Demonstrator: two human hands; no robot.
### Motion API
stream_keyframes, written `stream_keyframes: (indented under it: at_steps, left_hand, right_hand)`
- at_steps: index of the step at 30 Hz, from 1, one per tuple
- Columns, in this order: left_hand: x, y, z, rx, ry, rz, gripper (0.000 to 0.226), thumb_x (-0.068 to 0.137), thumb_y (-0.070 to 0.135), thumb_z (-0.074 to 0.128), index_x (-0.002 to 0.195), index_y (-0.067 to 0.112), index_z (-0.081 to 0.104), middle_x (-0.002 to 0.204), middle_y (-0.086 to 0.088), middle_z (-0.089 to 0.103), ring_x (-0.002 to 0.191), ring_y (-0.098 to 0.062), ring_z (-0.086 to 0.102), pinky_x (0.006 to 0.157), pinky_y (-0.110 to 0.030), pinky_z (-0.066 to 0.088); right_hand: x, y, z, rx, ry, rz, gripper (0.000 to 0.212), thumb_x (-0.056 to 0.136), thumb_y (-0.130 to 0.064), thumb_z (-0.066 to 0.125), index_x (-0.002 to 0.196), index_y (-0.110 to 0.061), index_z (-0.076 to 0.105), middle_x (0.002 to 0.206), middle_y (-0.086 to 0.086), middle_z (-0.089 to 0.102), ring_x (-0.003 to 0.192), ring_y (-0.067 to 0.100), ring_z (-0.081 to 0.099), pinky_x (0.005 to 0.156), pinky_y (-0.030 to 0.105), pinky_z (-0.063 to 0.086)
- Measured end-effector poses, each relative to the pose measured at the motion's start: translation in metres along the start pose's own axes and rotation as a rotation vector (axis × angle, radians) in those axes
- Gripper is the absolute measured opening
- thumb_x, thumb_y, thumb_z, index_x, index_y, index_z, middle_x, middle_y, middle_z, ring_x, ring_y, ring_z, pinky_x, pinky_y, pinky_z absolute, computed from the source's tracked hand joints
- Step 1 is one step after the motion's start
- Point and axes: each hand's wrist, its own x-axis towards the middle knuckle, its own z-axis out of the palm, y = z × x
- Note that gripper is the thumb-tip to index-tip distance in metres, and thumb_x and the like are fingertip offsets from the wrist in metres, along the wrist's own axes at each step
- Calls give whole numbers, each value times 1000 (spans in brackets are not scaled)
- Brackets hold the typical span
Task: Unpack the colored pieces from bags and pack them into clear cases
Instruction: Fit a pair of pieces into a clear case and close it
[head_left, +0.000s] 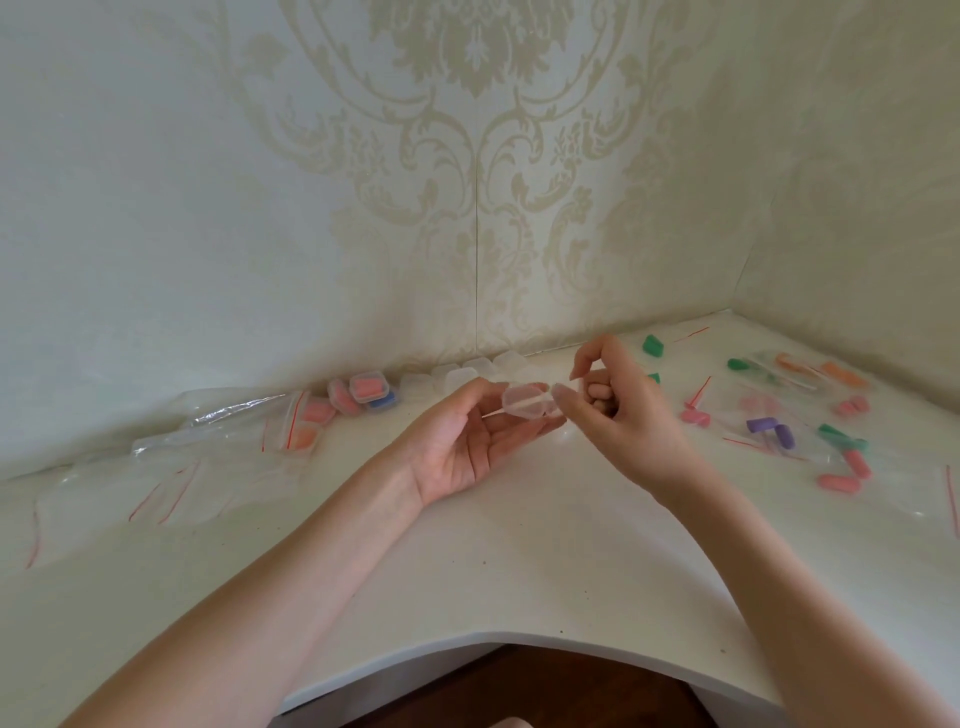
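Note:
A small clear case (524, 400) rests on the fingertips of my left hand (467, 441), palm up above the white table. My right hand (623, 405) is at the case's right side, thumb and forefinger at its edge, the other fingers curled; whether a piece lies in them I cannot tell. Loose colored pieces lie on the right: green (652, 345), purple (774, 431), pink (852, 465), orange (841, 374). Filled cases (363, 392) with pink and blue pieces sit at the back left. Several empty clear cases (467, 371) line the wall.
Empty zip bags (171, 478) with red strips spread over the table's left side, two holding pink and orange pieces (306, 426). More bags (763, 410) lie among the pieces on the right. The table's curved front edge (493, 636) is near me; walls close in behind and right.

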Motion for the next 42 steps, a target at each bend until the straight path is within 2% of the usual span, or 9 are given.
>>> stream_keyframes:
  at_steps: [4, 9, 13, 18, 21, 25, 29, 35, 42]
  left_hand:
    - [1, -3, 2, 106, 35, 50, 33, 83, -2, 49, 115, -6, 60, 108, -27, 66, 93, -32, 70, 81, -28, 56]
    - [-3, -9, 10, 232, 18, 70, 39, 73, 3, 66, 111, -1, 62, 107, -20, 69, 97, -29, 69, 86, -27, 54]
    - [-1, -14, 10, 186, 38, 129, 52, 72, 0, 66, 123, 1, 54, 109, -21, 68, 98, -32, 68, 84, -27, 56]
    - [3, -14, 6, 239, 129, 260, 50, 81, -2, 65, 126, 6, 44, 105, -19, 70, 98, -31, 68, 85, -27, 56]
    - [4, -16, 5, 299, 132, 284, 50, 81, 1, 67, 124, 6, 42, 103, -19, 71, 99, -30, 68, 85, -28, 56]
    - [5, -17, 3, 345, 87, 261, 38, 84, 1, 65, 117, 6, 46, 104, -21, 70, 96, -27, 69, 83, -26, 56]
    - [7, -16, 1, 324, 70, 257, 34, 84, -1, 64, 115, 5, 49, 105, -23, 69, 98, -26, 68, 83, -26, 56]
    - [8, -16, -1, 337, 55, 254, 33, 83, -2, 63, 113, 3, 52, 99, -18, 71, 93, -23, 69, 83, -26, 56]
    - [8, -18, 0, 345, 76, 273, 31, 83, -4, 63, 111, 3, 54, 106, -21, 69, 97, -26, 68, 86, -27, 56]
  right_hand:
    - [2, 5, 1, 38, 41, 133, 5, 98, -14, 46, 93, -12, 46, 51, -12, 27, 48, 6, 24, 47, 17, 23]
    - [4, 9, 6, -29, 43, 223, 19, 101, -26, 37, 103, -16, 53, 73, 0, 50, 60, 8, 42, 54, 18, 33]
    - [10, 11, 5, 240, 91, 366, 31, 94, -9, 29, 102, -15, 58, 63, -6, 37, 59, 10, 34, 60, 23, 30]
    - [10, 10, 3, 257, 164, 237, 17, 98, -4, 35, 104, -19, 41, 73, -2, 45, 61, 7, 41, 62, 24, 36]
    - [7, 9, 5, 175, 96, 150, 25, 97, -2, 42, 91, -25, 34, 80, -3, 55, 67, 1, 52, 67, 22, 40]
    - [3, 6, 6, 76, -47, 122, 19, 94, -7, 52, 92, -25, 50, 87, -7, 67, 84, 3, 64, 70, 13, 47]
    - [3, 3, 4, -18, -9, 38, 19, 90, -5, 58, 94, -22, 63, 82, -12, 70, 76, 2, 62, 63, 9, 42]
    - [1, -1, 7, -48, -40, 37, 17, 92, -4, 53, 96, -18, 61, 72, -26, 66, 69, -3, 58, 57, 9, 40]
    - [2, 8, 7, -108, 7, 18, 8, 95, -14, 54, 93, -20, 49, 74, 5, 64, 66, 11, 56, 57, 22, 43]
